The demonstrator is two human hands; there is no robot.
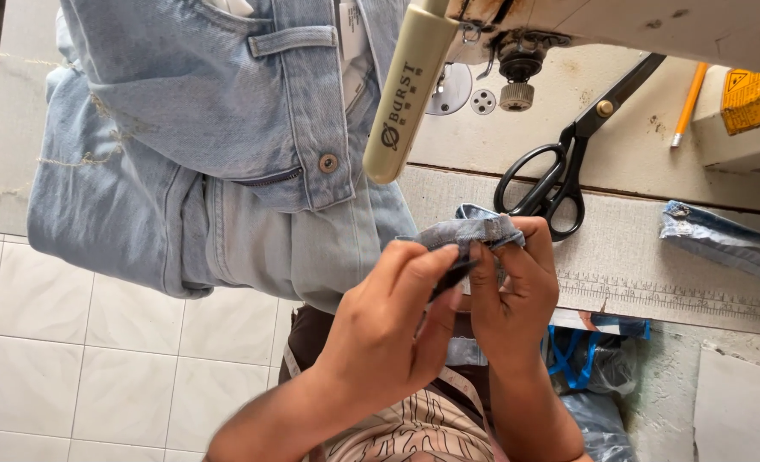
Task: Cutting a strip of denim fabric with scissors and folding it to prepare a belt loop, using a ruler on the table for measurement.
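Both of my hands hold a small folded strip of light blue denim [476,229] just in front of the table edge. My left hand [393,321] pinches the strip's near edge, and a slim dark tool [453,275] shows between its fingers; what kind of tool it is I cannot tell. My right hand [517,291] grips the strip's right end with fingers curled over it. A pair of light blue jeans [200,145] lies on the table to the left, its waistband and metal button facing up, with part of it hanging over the edge.
Black scissors [559,171] lie just beyond my hands. A sewing machine [619,26] spans the top, with a cream handle [405,85] angled down. An orange pencil [689,101], a denim scrap [722,244], a printed ruler strip [662,295] and a blue plastic bag [589,364] are to the right. White floor tiles [97,368] lie lower left.
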